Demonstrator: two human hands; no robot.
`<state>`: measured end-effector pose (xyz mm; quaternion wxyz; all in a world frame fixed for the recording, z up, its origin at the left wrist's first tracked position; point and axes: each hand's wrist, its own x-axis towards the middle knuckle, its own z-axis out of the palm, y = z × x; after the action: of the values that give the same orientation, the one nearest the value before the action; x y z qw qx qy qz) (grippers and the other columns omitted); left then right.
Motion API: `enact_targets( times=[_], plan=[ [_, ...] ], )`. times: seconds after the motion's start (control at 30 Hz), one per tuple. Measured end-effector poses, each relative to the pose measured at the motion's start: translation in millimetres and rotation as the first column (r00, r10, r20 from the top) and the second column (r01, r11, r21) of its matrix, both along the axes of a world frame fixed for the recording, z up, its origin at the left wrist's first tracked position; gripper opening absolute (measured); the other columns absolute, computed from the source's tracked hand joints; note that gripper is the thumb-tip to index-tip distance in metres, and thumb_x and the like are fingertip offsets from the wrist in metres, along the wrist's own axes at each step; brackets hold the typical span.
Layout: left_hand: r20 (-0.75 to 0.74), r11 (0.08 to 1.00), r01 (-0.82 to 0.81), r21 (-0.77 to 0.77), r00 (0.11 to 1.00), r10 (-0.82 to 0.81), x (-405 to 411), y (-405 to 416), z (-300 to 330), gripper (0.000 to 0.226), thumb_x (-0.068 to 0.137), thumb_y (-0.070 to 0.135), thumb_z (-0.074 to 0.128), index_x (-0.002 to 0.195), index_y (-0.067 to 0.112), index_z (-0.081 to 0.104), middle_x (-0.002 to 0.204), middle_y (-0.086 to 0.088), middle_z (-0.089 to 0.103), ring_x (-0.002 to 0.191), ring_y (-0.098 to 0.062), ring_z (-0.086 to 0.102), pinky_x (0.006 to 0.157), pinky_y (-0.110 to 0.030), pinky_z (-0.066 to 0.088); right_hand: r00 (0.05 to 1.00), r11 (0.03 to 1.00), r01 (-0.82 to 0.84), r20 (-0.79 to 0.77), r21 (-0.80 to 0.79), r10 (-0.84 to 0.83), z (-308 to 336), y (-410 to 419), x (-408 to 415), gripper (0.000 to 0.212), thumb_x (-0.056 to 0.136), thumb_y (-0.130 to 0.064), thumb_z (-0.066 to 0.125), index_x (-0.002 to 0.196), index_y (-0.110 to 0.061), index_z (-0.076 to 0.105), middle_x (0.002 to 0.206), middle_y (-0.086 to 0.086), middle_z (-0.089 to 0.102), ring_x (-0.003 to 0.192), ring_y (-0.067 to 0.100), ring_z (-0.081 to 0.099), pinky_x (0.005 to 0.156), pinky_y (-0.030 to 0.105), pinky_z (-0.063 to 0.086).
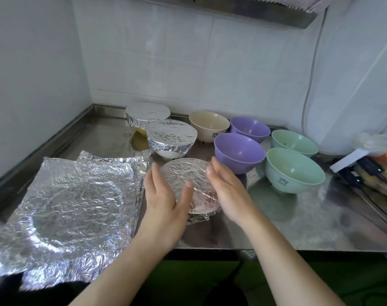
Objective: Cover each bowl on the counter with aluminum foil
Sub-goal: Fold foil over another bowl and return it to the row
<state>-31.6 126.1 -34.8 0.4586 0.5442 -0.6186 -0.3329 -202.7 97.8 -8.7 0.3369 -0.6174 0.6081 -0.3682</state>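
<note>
A foil-covered bowl (189, 176) stands at the front middle of the steel counter (298, 224). My left hand (163, 195) is at its left side and my right hand (226, 186) at its right side, both with flat, spread fingers close to the foil; neither grips it. Two more foil-covered bowls (171, 138) (147, 117) stand behind. Uncovered are a cream bowl (209, 125), two purple bowls (238, 152) (250, 129) and two green bowls (295, 170) (294, 142). Crinkled foil sheets (71, 208) lie stacked at the left.
Tiled walls close the counter at the back and left. A black power strip with cables (353, 173) and a plastic bag of food (380, 164) sit at the right edge. A white cable (307, 91) hangs down the wall.
</note>
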Motion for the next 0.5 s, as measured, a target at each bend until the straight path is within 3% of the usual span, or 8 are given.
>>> enact_targets(
  times=[0.1, 0.17, 0.23, 0.33, 0.43, 0.5],
  plan=[
    [0.033, 1.000, 0.011, 0.027, 0.999, -0.012, 8.3, -13.1, 2.2, 0.099, 0.091, 0.073, 0.042, 0.165, 0.022, 0.001, 0.168, 0.011, 0.003, 0.154, -0.027, 0.027, 0.126, -0.040, 0.022, 0.990, 0.999, 0.004, -0.140, 0.045, 0.002, 1.9, 8.5, -11.0, 0.069, 0.109, -0.060, 0.037, 0.166, -0.021, 0.032, 0.171, -0.012, 0.028, 0.158, 0.003, 0.020, 0.122, 0.024, 0.015],
    [0.096, 0.999, -0.012, 0.037, 0.995, 0.008, 13.9, -17.5, 6.2, 0.092, 0.095, 0.069, 0.041, 0.164, 0.017, 0.011, 0.167, 0.002, 0.014, 0.150, -0.028, 0.035, 0.122, -0.045, 0.031, 0.980, 0.999, 0.030, -0.198, 0.013, -0.027, 6.2, 11.0, -16.7, 0.060, 0.110, -0.057, 0.036, 0.143, -0.011, 0.057, 0.149, -0.001, 0.057, 0.142, 0.017, 0.047, 0.112, 0.031, 0.034],
    [0.137, 0.998, -0.054, 0.018, 0.989, 0.051, 13.4, -15.2, 9.6, 0.083, 0.100, 0.061, 0.043, 0.163, 0.013, 0.018, 0.165, -0.006, 0.023, 0.148, -0.027, 0.036, 0.115, -0.041, 0.034, 0.976, 0.997, 0.059, -0.206, -0.045, -0.067, 9.4, 7.2, -19.2, 0.052, 0.112, -0.050, 0.038, 0.126, -0.008, 0.064, 0.127, -0.002, 0.064, 0.124, 0.016, 0.055, 0.099, 0.030, 0.038],
    [0.131, 0.997, -0.076, -0.001, 0.989, 0.075, 4.2, -7.1, 12.1, 0.082, 0.101, 0.058, 0.047, 0.163, 0.013, 0.017, 0.166, -0.008, 0.024, 0.151, -0.024, 0.032, 0.113, -0.033, 0.032, 0.991, 0.999, 0.022, -0.128, -0.034, -0.026, 12.1, -1.3, -14.9, 0.055, 0.112, -0.047, 0.041, 0.158, -0.017, 0.047, 0.159, -0.011, 0.046, 0.147, 0.000, 0.036, 0.117, 0.021, 0.023],
    [0.085, 0.997, -0.049, 0.056, 0.995, 0.044, -2.0, -10.4, 10.3, 0.087, 0.101, 0.059, 0.047, 0.165, 0.012, 0.011, 0.168, -0.009, 0.022, 0.152, -0.024, 0.031, 0.114, -0.029, 0.027, 0.997, 1.000, -0.018, -0.072, -0.002, 0.018, 7.1, -3.3, -4.4, 0.060, 0.112, -0.049, 0.042, 0.165, -0.023, 0.034, 0.172, -0.014, 0.027, 0.150, -0.009, 0.019, 0.123, 0.019, 0.012],
    [0.040, 0.995, -0.036, 0.093, 0.999, 0.032, 0.2, -20.0, 6.8, 0.085, 0.100, 0.063, 0.042, 0.164, 0.013, 0.015, 0.155, -0.011, 0.043, 0.140, -0.024, 0.048, 0.112, -0.034, 0.038, 0.996, 1.000, -0.006, -0.087, -0.001, 0.006, 1.9, 1.9, -2.2, 0.065, 0.111, -0.052, 0.041, 0.167, -0.022, 0.029, 0.173, -0.014, 0.022, 0.153, -0.007, 0.016, 0.123, 0.019, 0.010]
  ],
)
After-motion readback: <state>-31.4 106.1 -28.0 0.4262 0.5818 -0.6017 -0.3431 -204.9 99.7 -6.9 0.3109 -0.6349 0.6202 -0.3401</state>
